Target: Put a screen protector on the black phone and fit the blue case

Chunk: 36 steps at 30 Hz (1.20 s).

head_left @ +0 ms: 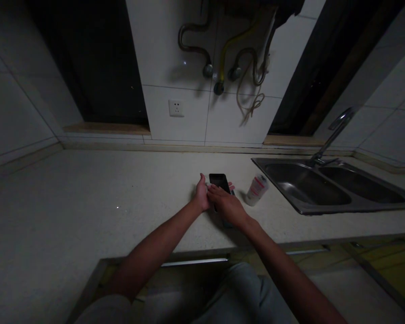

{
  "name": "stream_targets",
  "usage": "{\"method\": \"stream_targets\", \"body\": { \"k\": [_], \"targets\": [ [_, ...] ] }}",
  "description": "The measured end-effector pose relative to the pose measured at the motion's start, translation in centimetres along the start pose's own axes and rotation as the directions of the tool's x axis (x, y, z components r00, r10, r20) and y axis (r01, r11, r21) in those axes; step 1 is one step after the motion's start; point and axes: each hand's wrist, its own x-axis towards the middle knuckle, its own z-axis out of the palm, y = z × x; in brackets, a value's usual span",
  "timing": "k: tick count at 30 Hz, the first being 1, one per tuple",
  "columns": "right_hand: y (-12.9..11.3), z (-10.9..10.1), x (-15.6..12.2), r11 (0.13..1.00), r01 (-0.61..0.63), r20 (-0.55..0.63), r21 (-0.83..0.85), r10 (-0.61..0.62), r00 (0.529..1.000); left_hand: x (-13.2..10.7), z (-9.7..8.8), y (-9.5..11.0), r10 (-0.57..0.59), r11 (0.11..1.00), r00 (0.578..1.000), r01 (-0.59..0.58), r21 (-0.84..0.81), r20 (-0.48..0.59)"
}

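A black smartphone point(218, 180) lies in my left hand point(201, 194), just over the countertop. The left thumb points up along the phone's left side, and fingertips show past its right edge, so the hand wraps it from underneath. My right hand point(227, 204) lies across the lower part of the screen, fingers stretched out toward the left thumb. A small pale patch shows by the right fingertips; what it is I cannot make out. To the right of the hands stands a translucent plastic cup point(256, 191) with red markings. A dim greyish thing below the phone is mostly hidden by my right hand.
The pale countertop point(148, 198) runs along a tiled wall. At right is a double steel sink point(303, 208) with a tall faucet point(334, 132). On the wall are a socket point(176, 108) and several bent pipes point(192, 47). Cabinet fronts lie below the counter edge.
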Motion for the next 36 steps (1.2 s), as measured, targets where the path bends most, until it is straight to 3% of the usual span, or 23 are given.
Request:
{"method": "stream_targets", "body": {
  "k": [4, 8, 17, 23, 30, 36],
  "targets": [
    [-0.2, -0.4, -3.1, 0.994, 0.106, 0.005, 0.033, -0.107, 0.994, 0.2, -0.7, 0.3, 0.091, 0.994, 0.996, -0.09, 0.065, -0.017],
    [0.5, -0.7, -5.3, 0.991, 0.132, -0.052, 0.026, -0.131, 0.99, 0.6, -1.5, -0.1, 0.132, 0.984, 0.991, -0.132, 0.121, 0.007],
    [3.2, -0.2, -7.5, 0.979, -0.003, -0.255, 0.202, 0.056, 0.965, 0.9, -2.2, -0.1, 0.048, 0.994, 0.998, -0.044, 0.102, -0.034],
    [3.6, -0.2, -4.9, 0.932, -0.157, -0.366, 0.326, 0.277, 0.888, 0.7, -2.0, 0.1, 0.007, 0.992, 0.998, 0.001, 0.129, -0.059],
    [4.6, -0.7, 0.3, 0.931, -0.246, -0.504, 0.27, 0.354, 0.788, 0.7, -1.5, 0.2, 0.041, 0.989, 0.98, -0.012, 0.149, -0.193],
    [5.0, -1.4, 3.8, 0.837, -0.221, -0.492, 0.5, 0.484, 0.724, 0.6, -1.0, 0.2, 0.039, 0.961, 0.966, 0.033, 0.273, -0.254]
  ]
}}
